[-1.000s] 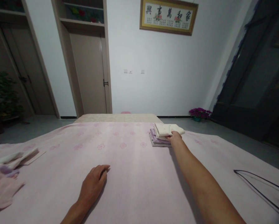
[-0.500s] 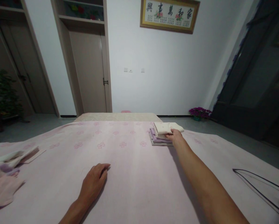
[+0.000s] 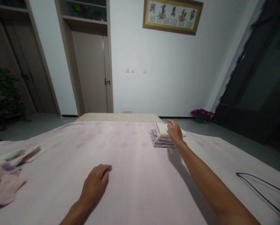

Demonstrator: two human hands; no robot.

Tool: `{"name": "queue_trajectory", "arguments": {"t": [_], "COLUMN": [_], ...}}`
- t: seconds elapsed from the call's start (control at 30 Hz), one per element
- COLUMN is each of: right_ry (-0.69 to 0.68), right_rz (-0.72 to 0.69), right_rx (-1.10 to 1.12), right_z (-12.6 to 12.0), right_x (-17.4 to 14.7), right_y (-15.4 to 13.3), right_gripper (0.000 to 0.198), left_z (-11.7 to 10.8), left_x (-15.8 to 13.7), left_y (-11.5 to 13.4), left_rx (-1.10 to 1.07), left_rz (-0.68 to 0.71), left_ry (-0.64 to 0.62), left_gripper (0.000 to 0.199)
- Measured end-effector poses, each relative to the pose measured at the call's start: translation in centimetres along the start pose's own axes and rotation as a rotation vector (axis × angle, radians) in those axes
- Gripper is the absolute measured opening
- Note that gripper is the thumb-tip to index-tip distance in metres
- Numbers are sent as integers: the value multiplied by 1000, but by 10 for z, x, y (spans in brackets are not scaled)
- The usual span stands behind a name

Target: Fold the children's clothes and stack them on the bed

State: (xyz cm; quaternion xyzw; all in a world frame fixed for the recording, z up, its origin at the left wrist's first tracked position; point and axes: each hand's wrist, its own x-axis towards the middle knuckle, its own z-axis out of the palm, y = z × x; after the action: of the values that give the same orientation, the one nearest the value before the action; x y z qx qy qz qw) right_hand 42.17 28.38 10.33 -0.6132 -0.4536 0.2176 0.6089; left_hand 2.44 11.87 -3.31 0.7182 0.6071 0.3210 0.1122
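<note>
A small stack of folded cloths stands on the far right part of the pink flowered tablecloth (image 3: 130,187). On top lies a folded cream cloth (image 3: 162,130), with a folded purple cloth (image 3: 157,137) and a greyish layer beneath. My right hand (image 3: 174,130) is over the cream cloth, its fingers stretched out and gripping nothing; whether they touch it I cannot tell. Lying on the tablecloth left of centre, my left hand (image 3: 95,181) is empty, its fingers loosely bent and the thumb slightly apart.
At the left edge is a loose heap of pink and white cloths (image 3: 6,187). A thin black looped cord or wire (image 3: 259,187) lies at the right. A beige surface (image 3: 121,117) continues beyond the tablecloth. Purple flowers (image 3: 202,114) stand on the floor by the wall.
My right hand has let go of the cream cloth's near edge and risen above it, fingers now extended. The cream cloth rests on the stack. My left hand has stayed put.
</note>
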Motion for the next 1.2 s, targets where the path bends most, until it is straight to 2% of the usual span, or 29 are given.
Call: {"name": "queue_trajectory", "arguments": {"t": [0.1, 0.13, 0.2, 0.3, 0.4, 0.57, 0.7, 0.83, 0.93, 1.0, 1.07, 1.13, 1.2], "right_ry": [-86, -116, -196, -321, -346, -304, -235, -235, -355, -511, -684, -767, -780], "right_rz": [-258, -294, -249, -117, -80, -61, -180, -363, -470, -502, -457, -431, -451], "right_rx": [-570, -711, -840, -907, -869, -730, -655, -623, -618, -676, -786, -812, -851], "right_z": [7, 11, 20, 33, 39, 35, 30, 35, 43, 47, 49, 48, 45], "right_x": [28, 36, 47, 55, 56, 57, 45, 2, -52, -93, -133, -167, -194], "right_y": [-5, -1, 13, 38, 53, 49, 36, 29, 38, 51, 65, 75, 80], "right_gripper": [44, 47, 51, 56, 58, 49, 33, 28, 33, 43, 54, 58, 58], "left_z": [-1, -1, -1, -1, 0, -3, -5, -7, -9, -11, -11, -12, -13], "left_x": [0, 0, 0, 1, 1, 0, 0, 0, -1, -2, -3, -5, -6], "left_y": [2, 2, 3, 4, 4, 8, 12, 15, 16, 17, 17, 16, 13], "left_rx": [8, 9, 10, 23, 29, 35, 60, 78, 76, 70, 53, 13, -45], "left_rz": [3, 8, 20, 29, 32, 18, 35, 45, 47, 43, 40, 39, 14], "left_ry": [6, 7, 8, 0, -8, -13, -4, 10, 12, 9, 11, 20, 53], "left_gripper": [29, 29, 28, 28, 27, 28, 27, 26, 26, 27, 26, 25, 26]}}
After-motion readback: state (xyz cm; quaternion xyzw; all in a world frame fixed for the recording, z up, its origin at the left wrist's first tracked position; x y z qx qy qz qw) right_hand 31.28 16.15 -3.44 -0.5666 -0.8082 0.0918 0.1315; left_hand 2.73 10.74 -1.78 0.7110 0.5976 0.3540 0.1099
